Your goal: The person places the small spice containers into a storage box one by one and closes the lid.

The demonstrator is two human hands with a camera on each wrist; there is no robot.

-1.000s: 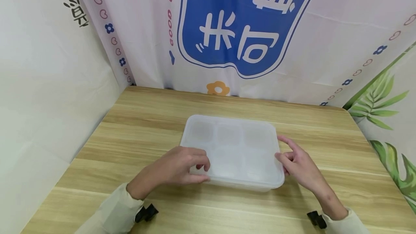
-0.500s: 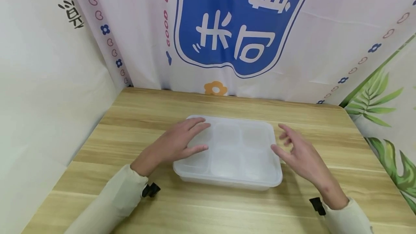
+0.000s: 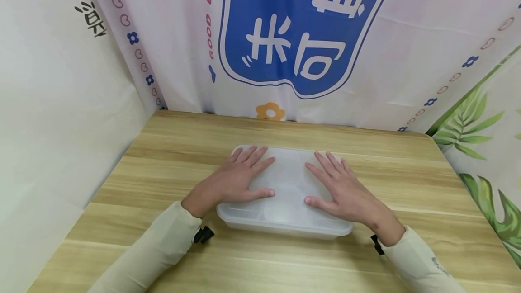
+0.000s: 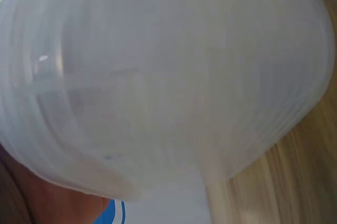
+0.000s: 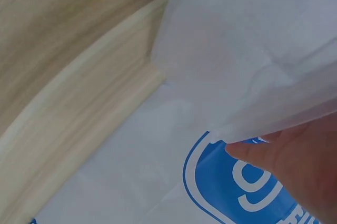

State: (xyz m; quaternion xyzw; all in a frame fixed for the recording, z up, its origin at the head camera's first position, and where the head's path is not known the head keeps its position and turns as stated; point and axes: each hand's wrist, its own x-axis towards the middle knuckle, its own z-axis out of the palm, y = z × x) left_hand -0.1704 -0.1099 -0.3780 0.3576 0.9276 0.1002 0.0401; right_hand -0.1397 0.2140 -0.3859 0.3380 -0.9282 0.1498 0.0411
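Observation:
A translucent white plastic food box with a flat lid lies on the wooden table, and faint compartment dividers show through its top. Both hands are spread flat on the lid. My left hand covers its left part, fingers straight and pointing away from me. Over the right part lies my right hand, fingers also straight and apart. Up close in the left wrist view the box fills most of the picture, with a bit of hand below it. In the right wrist view, fingers show below the box.
The wooden table extends around the box on all sides. A printed cloth with a blue label hangs behind the table's far edge. White sheeting stands at the left, and a leaf-patterned sheet at the right.
Both hands have left the box's edges, lifted with fingers spreading, and come down flat on the lid. The right hand moved left, the left hand forward. The box stays in place.

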